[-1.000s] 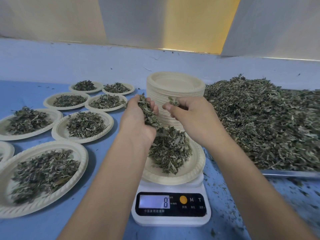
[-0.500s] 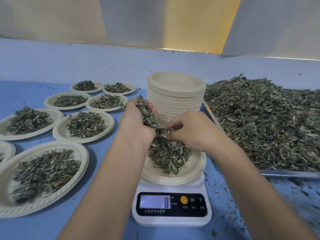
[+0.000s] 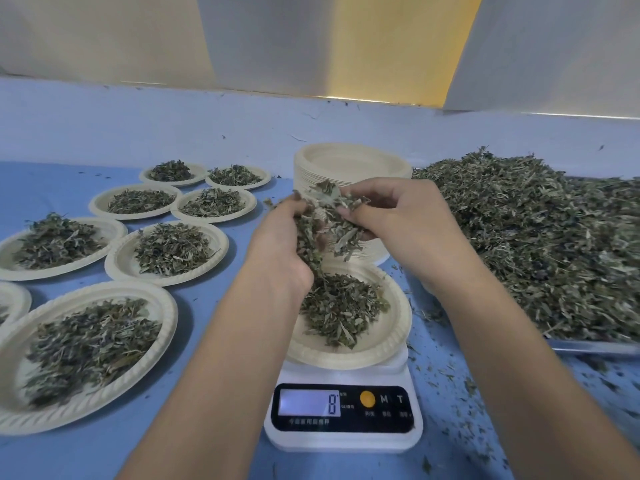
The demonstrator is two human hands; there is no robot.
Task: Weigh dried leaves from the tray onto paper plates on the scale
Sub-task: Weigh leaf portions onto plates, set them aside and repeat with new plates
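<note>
Fingers [image 3: 367, 216] of left hand [image 3: 277, 247], right hand [image 3: 401, 223] grasp leaves [image 3: 329, 220] over one scale [image 3: 343, 441], one plate [image 3: 398, 327]; eight filled plates [image 3: 223, 245] left.

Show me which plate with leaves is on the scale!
The plate in the middle, sitting on the white scale. All the other filled plates lie on the blue table to its left.

Plate stack [image 3: 349, 164] behind scale [image 3: 343, 441], tray [image 3: 595, 346] right, filled plates [image 3: 119, 268] left; near side open

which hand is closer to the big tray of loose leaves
Right. The right hand is just left of the tray; the left hand is farther left, over the plate on the scale.
</note>
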